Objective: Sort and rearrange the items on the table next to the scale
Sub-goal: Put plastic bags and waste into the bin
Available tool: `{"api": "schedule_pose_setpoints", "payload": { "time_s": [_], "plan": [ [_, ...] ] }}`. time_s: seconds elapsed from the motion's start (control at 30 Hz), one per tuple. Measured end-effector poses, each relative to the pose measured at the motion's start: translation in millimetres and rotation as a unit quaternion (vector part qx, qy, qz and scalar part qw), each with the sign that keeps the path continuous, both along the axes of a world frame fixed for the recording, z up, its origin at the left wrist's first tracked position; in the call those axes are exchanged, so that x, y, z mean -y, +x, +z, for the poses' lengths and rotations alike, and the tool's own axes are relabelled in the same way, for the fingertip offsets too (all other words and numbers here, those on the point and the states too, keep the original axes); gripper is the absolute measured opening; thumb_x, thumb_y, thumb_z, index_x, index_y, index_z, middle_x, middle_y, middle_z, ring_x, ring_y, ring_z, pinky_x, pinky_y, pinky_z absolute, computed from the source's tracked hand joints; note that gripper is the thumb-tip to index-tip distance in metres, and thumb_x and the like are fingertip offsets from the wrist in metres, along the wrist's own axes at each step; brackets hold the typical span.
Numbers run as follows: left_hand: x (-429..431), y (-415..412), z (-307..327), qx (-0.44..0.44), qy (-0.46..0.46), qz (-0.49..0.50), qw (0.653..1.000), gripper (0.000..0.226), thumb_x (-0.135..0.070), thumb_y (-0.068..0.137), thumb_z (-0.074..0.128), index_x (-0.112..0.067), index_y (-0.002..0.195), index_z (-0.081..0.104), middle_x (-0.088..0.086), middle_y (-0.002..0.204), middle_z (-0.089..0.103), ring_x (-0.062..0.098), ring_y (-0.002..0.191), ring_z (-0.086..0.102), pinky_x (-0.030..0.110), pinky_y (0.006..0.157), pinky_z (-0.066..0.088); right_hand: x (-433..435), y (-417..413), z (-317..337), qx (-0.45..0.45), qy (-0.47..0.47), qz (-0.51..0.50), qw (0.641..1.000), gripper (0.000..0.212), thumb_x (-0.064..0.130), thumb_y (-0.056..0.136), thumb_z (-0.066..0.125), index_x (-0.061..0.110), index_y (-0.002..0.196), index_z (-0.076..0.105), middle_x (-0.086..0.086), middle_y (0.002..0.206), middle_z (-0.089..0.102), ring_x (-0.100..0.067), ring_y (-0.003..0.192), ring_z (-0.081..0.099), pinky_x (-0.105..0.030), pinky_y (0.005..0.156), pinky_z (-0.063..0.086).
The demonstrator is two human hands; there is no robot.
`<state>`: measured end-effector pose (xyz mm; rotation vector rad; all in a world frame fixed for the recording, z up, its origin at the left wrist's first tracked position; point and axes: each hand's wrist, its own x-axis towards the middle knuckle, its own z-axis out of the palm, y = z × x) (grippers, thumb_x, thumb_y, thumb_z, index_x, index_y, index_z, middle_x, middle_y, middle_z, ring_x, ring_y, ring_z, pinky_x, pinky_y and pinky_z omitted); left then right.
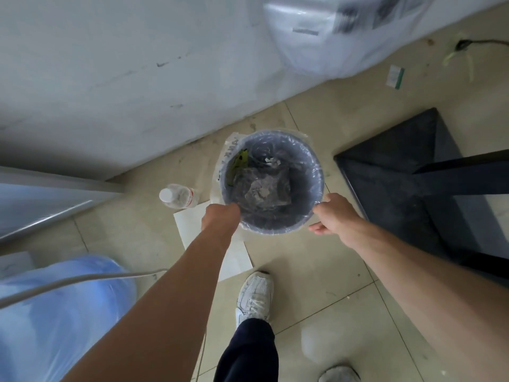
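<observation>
Since the lined bin (271, 183) sits on the floor by the wall, both hands pinch its liner at the near rim: left hand (220, 219) closed on plastic, right hand (332, 216) likewise, probably straightening it. Water bottle (179, 195) just beside.

Grey bin (316, 172), white shoe (254, 295)
</observation>
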<state>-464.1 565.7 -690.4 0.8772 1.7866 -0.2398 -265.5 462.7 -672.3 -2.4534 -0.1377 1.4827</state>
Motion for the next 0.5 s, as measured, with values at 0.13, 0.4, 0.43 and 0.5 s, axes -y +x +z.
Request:
{"api": "schedule_pose_setpoints", "payload": {
  "time_s": [0.13, 0.4, 0.43, 0.5],
  "plan": [
    [-1, 6, 21, -0.064, 0.038, -0.024, 0.997, 0.054, -0.035, 0.093, 0.055, -0.005, 0.137, 0.046, 0.015, 0.115, 0.062, 0.034, 0.098, 0.065, 0.042, 0.082, 0.06, 1, 1, 26, 0.016, 0.004, 0.027, 1.0, 0.051, 0.016, 0.1, 0.047, 0.01, 0.149, 0.034, -0.012, 0.135, 0.055, -0.021, 0.077, 0.075, -0.034, 0.079, 0.062],
    [18, 19, 126, 0.021, 0.15, -0.073, 0.986, 0.031, -0.023, 0.095, 0.05, -0.007, 0.119, 0.061, 0.013, 0.106, 0.063, 0.03, 0.092, 0.057, 0.035, 0.075, 0.045, 31, -15, 129, 0.007, 0.012, 0.072, 0.997, 0.053, 0.016, 0.1, 0.044, 0.009, 0.151, 0.031, -0.018, 0.141, 0.05, -0.026, 0.081, 0.075, -0.042, 0.086, 0.06],
    [22, 18, 145, 0.027, 0.154, -0.074, 0.985, 0.028, -0.022, 0.096, 0.049, -0.009, 0.118, 0.062, 0.011, 0.105, 0.062, 0.029, 0.092, 0.056, 0.034, 0.075, 0.044, 39, -18, 148, 0.005, 0.017, 0.077, 0.997, 0.053, 0.014, 0.1, 0.044, 0.009, 0.151, 0.032, -0.018, 0.142, 0.049, -0.026, 0.081, 0.075, -0.042, 0.086, 0.06],
    [30, 11, 182, 0.033, 0.164, -0.07, 0.983, 0.025, -0.023, 0.096, 0.049, -0.01, 0.112, 0.063, 0.01, 0.098, 0.062, 0.028, 0.089, 0.057, 0.034, 0.072, 0.045, 55, -25, 190, 0.005, 0.028, 0.087, 0.996, 0.052, 0.014, 0.099, 0.044, 0.011, 0.151, 0.033, -0.014, 0.143, 0.048, -0.024, 0.081, 0.075, -0.041, 0.086, 0.06]
  ]
}}
